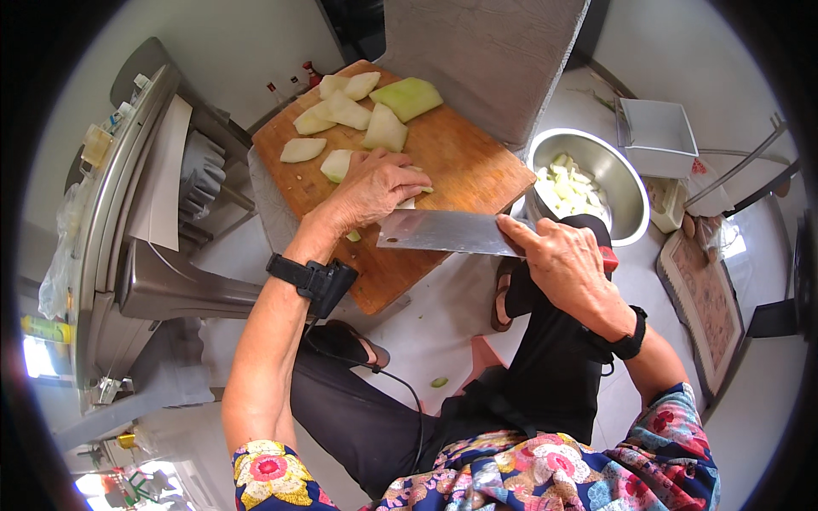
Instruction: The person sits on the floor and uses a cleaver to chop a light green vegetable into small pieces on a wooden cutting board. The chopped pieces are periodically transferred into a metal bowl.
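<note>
On the wooden cutting board [476, 163], my left hand [380, 182] presses down on a pale piece of peeled gourd [407, 203], partly hidden under the fingers. My right hand [562, 259] grips a cleaver [447, 233] by its red-ended handle, index finger along the blade. The blade lies over the board's near edge, just below the left fingertips. Several peeled gourd pieces [345, 110] are spread over the far part of the board, one of them greener [408, 99]. A steel bowl [629, 191] of cut gourd pieces [569, 188] stands right of the board.
The board rests on a fabric-covered chair [473, 51]. A white bin [658, 131] stands beyond the bowl, and a patterned mat [702, 306] lies at the right. At the left are a table [96, 255] and a stool [192, 281]. A green scrap [439, 382] lies on the floor.
</note>
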Demonstrator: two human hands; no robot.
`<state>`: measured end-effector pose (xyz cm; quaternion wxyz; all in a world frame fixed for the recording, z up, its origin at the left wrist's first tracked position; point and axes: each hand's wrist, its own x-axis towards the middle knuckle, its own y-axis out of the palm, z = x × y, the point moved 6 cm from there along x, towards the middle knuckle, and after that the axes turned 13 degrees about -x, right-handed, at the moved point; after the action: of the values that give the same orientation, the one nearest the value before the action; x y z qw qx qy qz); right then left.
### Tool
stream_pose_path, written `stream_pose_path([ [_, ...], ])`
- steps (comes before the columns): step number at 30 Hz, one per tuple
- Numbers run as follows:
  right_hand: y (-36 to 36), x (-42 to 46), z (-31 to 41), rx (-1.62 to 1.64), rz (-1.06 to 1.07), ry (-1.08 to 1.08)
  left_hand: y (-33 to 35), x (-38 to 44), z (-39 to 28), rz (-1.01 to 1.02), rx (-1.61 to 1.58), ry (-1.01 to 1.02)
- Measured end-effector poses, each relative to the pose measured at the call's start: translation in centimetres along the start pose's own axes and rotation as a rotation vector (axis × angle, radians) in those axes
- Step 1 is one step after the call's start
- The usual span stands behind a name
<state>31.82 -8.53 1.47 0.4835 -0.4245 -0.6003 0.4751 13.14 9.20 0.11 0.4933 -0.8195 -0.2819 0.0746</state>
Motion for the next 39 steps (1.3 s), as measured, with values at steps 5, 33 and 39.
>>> stream_pose_path([
  [5,-0.3,-1.2,-2.1,0.424,0.008,0.121,-0.2,-0.4,0.0,0.014,-0.042,0.027],
  [33,4.3,-0.5,-0.2,1.686,0.521,0.639,-5.3,-3.9,6.4,-0.190,-0.006,-0.268],
  [39,4.5,-0.6,-0.4,1.696,0.517,0.664,-5.8,-4.9,7.2,-0.351,-0.003,-0.360],
])
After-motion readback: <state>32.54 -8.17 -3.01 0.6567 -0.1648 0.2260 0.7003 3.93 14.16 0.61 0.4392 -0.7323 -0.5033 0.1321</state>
